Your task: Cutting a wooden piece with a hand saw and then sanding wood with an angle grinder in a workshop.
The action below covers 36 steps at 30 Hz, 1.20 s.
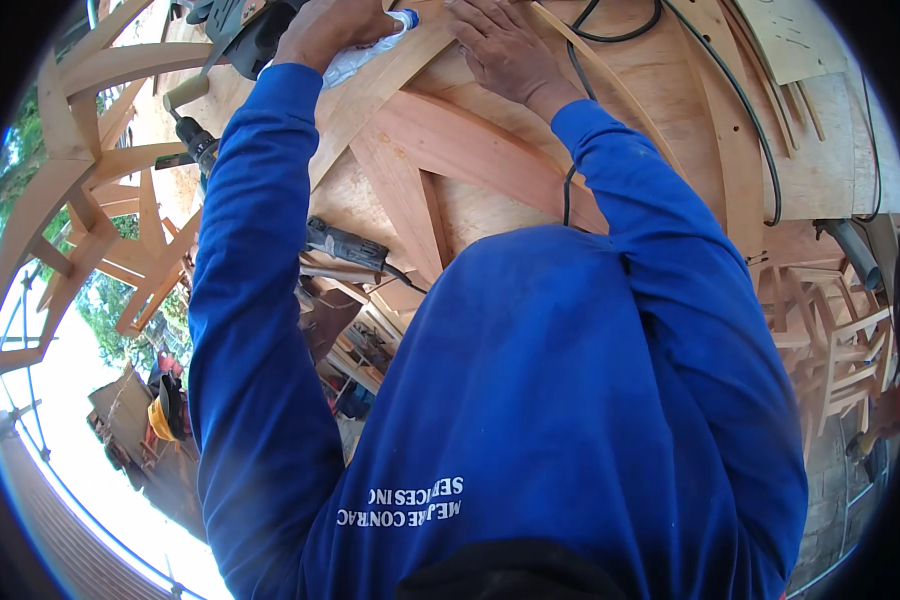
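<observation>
My left hand (336,28) is at the top edge, its thumb pointing right and its other fingers mostly cut off by the frame. Beside and partly beneath it lies a clear plastic bottle (350,62) with a blue cap. My right hand (503,48) is palm down with its fingers stretched out, at the upper end of a pale wooden strip (375,90). That strip slants down to the left across the plywood surface. Below it, a reddish board (480,145) and a shorter wooden piece (402,195) meet at an angle.
A corded grey power tool (345,243) sits by the near edge, and a drill (196,140) is left of my left forearm. Black cables (735,85) loop over the right side. Wooden chair frames stand at left (65,130) and right (845,345).
</observation>
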Each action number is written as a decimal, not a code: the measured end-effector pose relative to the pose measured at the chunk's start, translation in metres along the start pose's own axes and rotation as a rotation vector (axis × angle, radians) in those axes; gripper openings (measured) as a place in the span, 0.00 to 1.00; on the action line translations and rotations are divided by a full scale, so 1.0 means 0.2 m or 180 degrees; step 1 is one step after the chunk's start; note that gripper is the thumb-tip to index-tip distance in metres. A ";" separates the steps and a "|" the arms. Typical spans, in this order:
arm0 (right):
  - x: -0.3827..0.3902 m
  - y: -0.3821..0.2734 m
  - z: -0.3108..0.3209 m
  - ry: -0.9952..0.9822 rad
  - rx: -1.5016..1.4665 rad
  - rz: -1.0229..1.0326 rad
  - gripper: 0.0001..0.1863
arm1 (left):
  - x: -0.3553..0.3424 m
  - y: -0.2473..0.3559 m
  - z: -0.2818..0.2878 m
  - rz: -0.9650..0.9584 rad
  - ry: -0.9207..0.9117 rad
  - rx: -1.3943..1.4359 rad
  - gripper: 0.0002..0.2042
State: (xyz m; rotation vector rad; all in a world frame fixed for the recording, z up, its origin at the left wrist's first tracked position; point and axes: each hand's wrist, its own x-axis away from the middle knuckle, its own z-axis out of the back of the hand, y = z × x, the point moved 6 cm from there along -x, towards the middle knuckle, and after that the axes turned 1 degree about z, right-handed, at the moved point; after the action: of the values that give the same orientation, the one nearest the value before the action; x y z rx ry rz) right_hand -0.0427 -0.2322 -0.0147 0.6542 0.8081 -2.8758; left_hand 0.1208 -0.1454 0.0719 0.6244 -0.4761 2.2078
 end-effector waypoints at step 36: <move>-0.12 0.00 -0.12 -0.0482 0.0024 0.0167 0.45 | -0.08 -0.47 0.13 0.0641 0.1016 0.0775 0.23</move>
State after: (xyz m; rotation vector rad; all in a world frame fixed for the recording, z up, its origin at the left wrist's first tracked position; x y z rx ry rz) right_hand -0.0115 -0.2214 -0.0220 0.4442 0.7480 -2.8400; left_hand 0.2094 -0.1096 0.0960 0.3471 -0.1086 2.5226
